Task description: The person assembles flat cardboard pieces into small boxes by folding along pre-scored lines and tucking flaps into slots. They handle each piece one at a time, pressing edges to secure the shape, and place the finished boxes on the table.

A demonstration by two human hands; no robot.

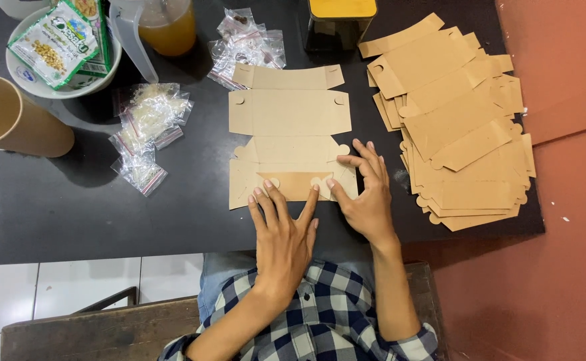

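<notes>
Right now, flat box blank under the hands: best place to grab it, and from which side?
Probably the far flap of the flat box blank, approached from the far side of the black table. That edge lies bare, while the left hand and right hand press the near folded flaps. The blank lies flat, so a pinch needs a lifted edge; the stack of blanks crowds the right side.

The flat brown die-cut cardboard box blank (289, 144) lies under the fingertips (266, 194) of both hands; right of the right hand's fingers (366, 164) sits a stack of brown cardboard blanks (463, 127), left of the left hand's fingers lie small clear plastic zip bags (147, 130)
</notes>
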